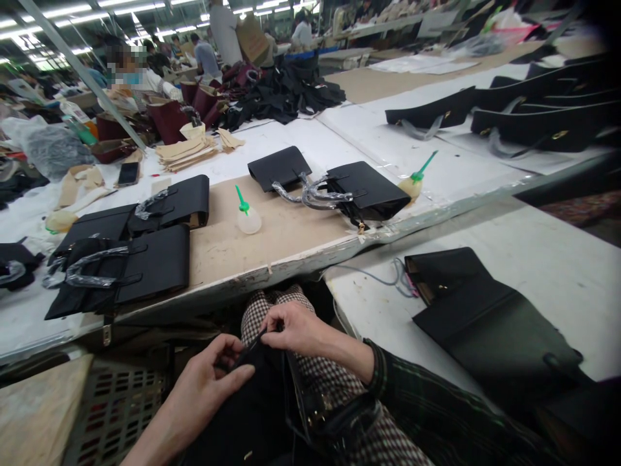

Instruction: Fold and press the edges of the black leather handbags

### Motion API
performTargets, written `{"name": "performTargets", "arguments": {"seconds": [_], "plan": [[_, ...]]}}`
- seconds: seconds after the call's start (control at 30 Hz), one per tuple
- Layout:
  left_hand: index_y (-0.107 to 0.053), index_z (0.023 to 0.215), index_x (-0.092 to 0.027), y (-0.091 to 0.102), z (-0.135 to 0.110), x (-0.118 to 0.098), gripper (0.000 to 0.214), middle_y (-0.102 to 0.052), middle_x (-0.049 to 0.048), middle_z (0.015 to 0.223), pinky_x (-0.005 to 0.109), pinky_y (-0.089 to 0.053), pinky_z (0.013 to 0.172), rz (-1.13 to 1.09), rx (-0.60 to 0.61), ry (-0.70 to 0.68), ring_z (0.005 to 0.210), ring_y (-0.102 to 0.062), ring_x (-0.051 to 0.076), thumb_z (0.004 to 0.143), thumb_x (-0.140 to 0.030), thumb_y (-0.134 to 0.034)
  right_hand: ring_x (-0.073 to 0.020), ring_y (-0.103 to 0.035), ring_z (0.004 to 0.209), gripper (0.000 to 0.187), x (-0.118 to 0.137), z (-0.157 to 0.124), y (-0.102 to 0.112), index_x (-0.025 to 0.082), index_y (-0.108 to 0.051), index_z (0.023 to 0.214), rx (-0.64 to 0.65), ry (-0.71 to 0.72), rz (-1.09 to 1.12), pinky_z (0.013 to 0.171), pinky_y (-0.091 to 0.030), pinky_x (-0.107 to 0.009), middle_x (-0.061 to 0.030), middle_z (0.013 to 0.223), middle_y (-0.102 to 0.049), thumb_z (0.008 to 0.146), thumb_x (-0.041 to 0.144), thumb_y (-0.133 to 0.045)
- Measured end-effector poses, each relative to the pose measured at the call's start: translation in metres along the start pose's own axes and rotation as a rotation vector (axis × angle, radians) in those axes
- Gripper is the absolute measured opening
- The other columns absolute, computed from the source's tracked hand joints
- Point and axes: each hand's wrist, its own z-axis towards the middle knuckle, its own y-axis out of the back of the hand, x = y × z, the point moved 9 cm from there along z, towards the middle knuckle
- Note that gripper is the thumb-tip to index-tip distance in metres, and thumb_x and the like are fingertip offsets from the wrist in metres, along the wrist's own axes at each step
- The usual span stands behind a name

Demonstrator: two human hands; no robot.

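A black handbag (242, 414) lies across my lap, over checked cloth. My right hand (295, 327) pinches its upper edge between thumb and fingers. Beside it, my left hand (211, 372) curls around the same edge, with the thumb on the near side; part of its grip is hidden. Metal fittings (317, 414) show on the bag's right side. Ahead on the bench stand a clear squeeze bottle with a green spout (249, 220) and a black bag with plastic-wrapped handles (366, 188).
More black bags (158, 265) sit on the left of the bench (228, 252). Black pieces (499, 323) lie on the white table at right. A plastic crate (119, 408) stands low at left. Across the bench, a person (150, 84) is beside maroon bags (167, 120).
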Motion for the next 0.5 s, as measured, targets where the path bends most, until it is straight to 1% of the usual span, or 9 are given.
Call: {"name": "performTargets", "arguments": {"seconds": [0.07, 0.17, 0.27, 0.33, 0.37, 0.43, 0.5], "plan": [[-0.062, 0.101, -0.020, -0.001, 0.010, -0.011, 0.032, -0.062, -0.0006, 0.087, 0.025, -0.041, 0.071, 0.040, -0.015, -0.039, 0.081, -0.054, 0.017, 0.083, -0.047, -0.064, -0.0117, -0.060, 0.062, 0.008, 0.001, -0.001, 0.000, 0.017, -0.065, 0.064, -0.014, -0.002, -0.024, 0.061, -0.041, -0.022, 0.0022, 0.066, -0.069, 0.071, 0.019, -0.069], [-0.064, 0.089, -0.018, -0.005, 0.025, -0.019, 0.031, -0.059, -0.0013, 0.078, 0.024, -0.039, 0.067, 0.062, -0.016, -0.081, 0.075, -0.052, 0.017, 0.084, -0.049, -0.061, -0.0111, -0.057, 0.060, 0.012, 0.001, -0.004, 0.003, 0.017, -0.059, 0.065, -0.050, -0.032, -0.031, 0.058, -0.038, -0.022, 0.0037, 0.063, -0.065, 0.069, 0.018, -0.070], [-0.061, 0.082, -0.017, -0.012, 0.034, -0.019, 0.027, -0.057, -0.0021, 0.075, 0.024, -0.038, 0.064, 0.067, 0.017, -0.100, 0.072, -0.050, 0.015, 0.083, -0.044, -0.062, -0.0127, -0.061, 0.068, 0.024, -0.003, -0.005, 0.008, 0.019, -0.052, 0.072, -0.088, -0.063, 0.042, 0.062, -0.041, -0.022, 0.0036, 0.072, -0.067, 0.065, 0.017, -0.075], [-0.060, 0.081, -0.018, -0.014, 0.033, -0.020, 0.023, -0.055, -0.0034, 0.072, 0.024, -0.036, 0.062, 0.114, 0.006, -0.118, 0.069, -0.048, 0.014, 0.084, -0.041, -0.060, -0.0142, -0.064, 0.076, 0.027, -0.005, -0.005, 0.010, 0.019, -0.051, 0.078, -0.064, -0.065, 0.099, 0.068, -0.045, -0.023, 0.0023, 0.080, -0.069, 0.067, 0.017, -0.075], [-0.059, 0.079, -0.019, -0.014, 0.032, -0.021, 0.022, -0.053, -0.0041, 0.070, 0.024, -0.035, 0.061, 0.155, -0.016, -0.125, 0.067, -0.047, 0.014, 0.085, -0.040, -0.059, -0.0147, -0.065, 0.079, 0.025, -0.004, -0.006, 0.011, 0.020, -0.052, 0.082, -0.040, -0.066, 0.118, 0.071, -0.047, -0.024, 0.0013, 0.084, -0.070, 0.070, 0.018, -0.073], [-0.055, 0.075, -0.020, -0.011, 0.029, -0.023, 0.019, -0.051, -0.0054, 0.065, 0.024, -0.032, 0.059, 0.260, -0.085, -0.131, 0.062, -0.045, 0.014, 0.084, -0.037, -0.057, -0.0165, -0.067, 0.090, 0.023, 0.002, -0.015, 0.018, 0.020, -0.054, 0.098, -0.016, -0.078, 0.114, 0.080, -0.049, -0.028, -0.0027, 0.097, -0.071, 0.079, 0.020, -0.067], [-0.049, 0.070, -0.021, -0.006, 0.028, -0.023, 0.017, -0.049, -0.0061, 0.061, 0.025, -0.029, 0.058, 0.339, -0.159, -0.122, 0.060, -0.043, 0.014, 0.081, -0.032, -0.056, -0.0196, -0.064, 0.106, 0.033, 0.019, -0.034, 0.031, 0.019, -0.052, 0.118, -0.039, -0.080, 0.028, 0.092, -0.048, -0.035, -0.0086, 0.116, -0.067, 0.087, 0.026, -0.060]]}}
